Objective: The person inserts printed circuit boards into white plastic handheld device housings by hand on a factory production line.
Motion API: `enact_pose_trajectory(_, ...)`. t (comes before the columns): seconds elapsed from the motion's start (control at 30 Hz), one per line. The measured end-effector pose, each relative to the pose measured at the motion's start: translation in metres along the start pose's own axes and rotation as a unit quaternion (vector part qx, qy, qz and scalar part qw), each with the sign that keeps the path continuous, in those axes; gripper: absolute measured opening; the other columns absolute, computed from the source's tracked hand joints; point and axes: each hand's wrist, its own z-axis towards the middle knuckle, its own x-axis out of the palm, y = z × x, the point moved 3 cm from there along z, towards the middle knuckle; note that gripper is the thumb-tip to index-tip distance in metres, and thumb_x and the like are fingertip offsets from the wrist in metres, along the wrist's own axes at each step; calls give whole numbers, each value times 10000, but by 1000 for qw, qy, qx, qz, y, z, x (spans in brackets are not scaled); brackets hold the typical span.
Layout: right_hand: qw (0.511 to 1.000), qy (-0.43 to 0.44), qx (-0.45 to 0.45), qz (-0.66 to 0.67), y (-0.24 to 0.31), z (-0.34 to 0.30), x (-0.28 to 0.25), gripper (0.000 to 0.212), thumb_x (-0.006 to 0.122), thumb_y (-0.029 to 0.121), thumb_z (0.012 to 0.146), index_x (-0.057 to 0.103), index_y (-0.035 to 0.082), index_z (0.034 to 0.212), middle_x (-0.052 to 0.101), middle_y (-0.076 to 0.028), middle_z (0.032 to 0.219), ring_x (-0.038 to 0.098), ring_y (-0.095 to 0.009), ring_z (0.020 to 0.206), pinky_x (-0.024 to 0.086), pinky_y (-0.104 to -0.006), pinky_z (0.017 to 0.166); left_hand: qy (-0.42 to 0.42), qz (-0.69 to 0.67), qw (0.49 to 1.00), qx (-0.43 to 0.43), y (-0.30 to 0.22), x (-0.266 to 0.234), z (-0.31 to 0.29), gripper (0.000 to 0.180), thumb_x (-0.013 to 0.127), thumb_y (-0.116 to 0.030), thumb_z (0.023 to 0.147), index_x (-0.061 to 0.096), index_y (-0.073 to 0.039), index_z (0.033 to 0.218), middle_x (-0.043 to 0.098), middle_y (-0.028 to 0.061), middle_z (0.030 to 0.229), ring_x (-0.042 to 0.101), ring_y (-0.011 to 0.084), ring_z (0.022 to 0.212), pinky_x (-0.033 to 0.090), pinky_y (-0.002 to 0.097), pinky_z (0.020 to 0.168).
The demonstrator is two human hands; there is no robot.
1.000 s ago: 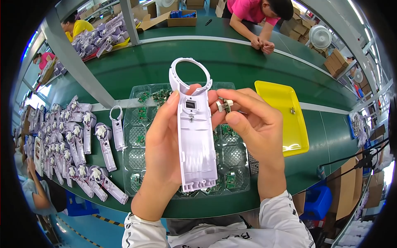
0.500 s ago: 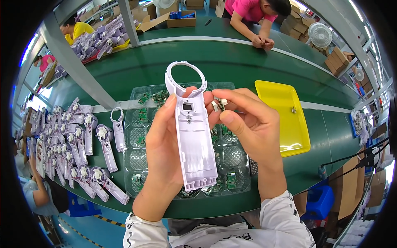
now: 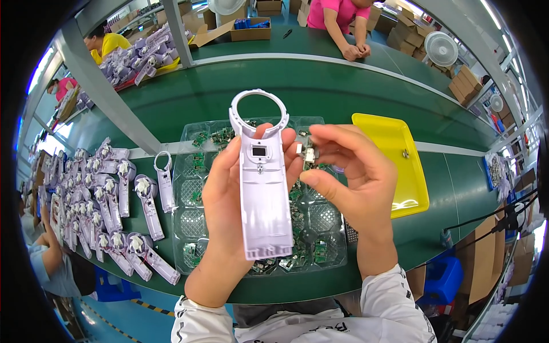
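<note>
Since half a second ago, the pale lilac plastic housing with a ring at its far end (image 3: 265,200) has shifted slightly left, and the small green-and-white electronic part (image 3: 309,155) has turned, showing its white block more fully. The left hand (image 3: 222,197) clasps the housing, thumb on its left edge, fingertips showing beyond its right edge. The right hand (image 3: 366,174) pinches the part by its edges, thumb on the near side and fingers on the far side, just right of the housing. Both are held above a clear plastic compartment tray (image 3: 191,216) with green circuit boards. Right of it lies a yellow plastic tray (image 3: 410,186); well to the left, many lilac assembled units (image 3: 150,214) crowd the green tabletop (image 3: 437,183).
</note>
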Motion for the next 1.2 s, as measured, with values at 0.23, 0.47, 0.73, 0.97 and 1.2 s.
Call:
enact_pose_trajectory(0.23, 992, -25, -55, -107, 8, 0, -8, 385, 790, 26, 701, 675, 30, 1068, 605, -95, 1028, 612, -143, 802, 508, -255, 700, -73, 46, 994, -73, 29, -7, -1, 355, 447, -304, 970, 593, -54, 1176, 631, 64, 1106, 602, 176, 976, 478, 358, 888)
enact_pose_trajectory(0.47, 987, 29, -21, -156, 4, 5, -22, 353, 797, 47, 689, 695, 30, 1027, 612, -59, 968, 569, -113, 702, 473, -247, 644, -103, 5, 990, -94, 48, -4, -1, 400, 457, -344, 975, 558, -31, 1203, 636, 139, 1084, 632, 254, 1027, 504, 347, 919)
enact_pose_trajectory(0.73, 987, 36, 36, -149, 7, 0, -14, 335, 775, 43, 693, 706, 54, 1021, 573, -49, 1016, 537, -116, 716, 458, -264, 700, -19, -10, 995, -96, 45, -5, -4, 383, 379, -331, 1012, 537, -74, 1248, 616, 100, 1082, 608, 177, 998, 501, 324, 848)
enact_pose_trajectory(0.97, 976, 52, 26, -210, 4, -1, -14, 399, 787, 44, 642, 717, 60, 1034, 548, -38, 1075, 499, -80, 720, 435, -224, 688, -66, 12, 994, -84, 45, -1, -4, 396, 400, -331, 1004, 508, -80, 1290, 611, 110, 1088, 629, 190, 952, 516, 328, 824)
enact_pose_trajectory(1.2, 966, 61, 10, -250, 5, -2, -12, 413, 800, 69, 621, 716, 61, 1026, 559, -34, 1070, 487, -83, 710, 430, -224, 681, -40, 7, 995, -93, 45, -5, -4, 417, 415, -337, 996, 494, -74, 1309, 608, 121, 1101, 625, 194, 934, 512, 330, 835)
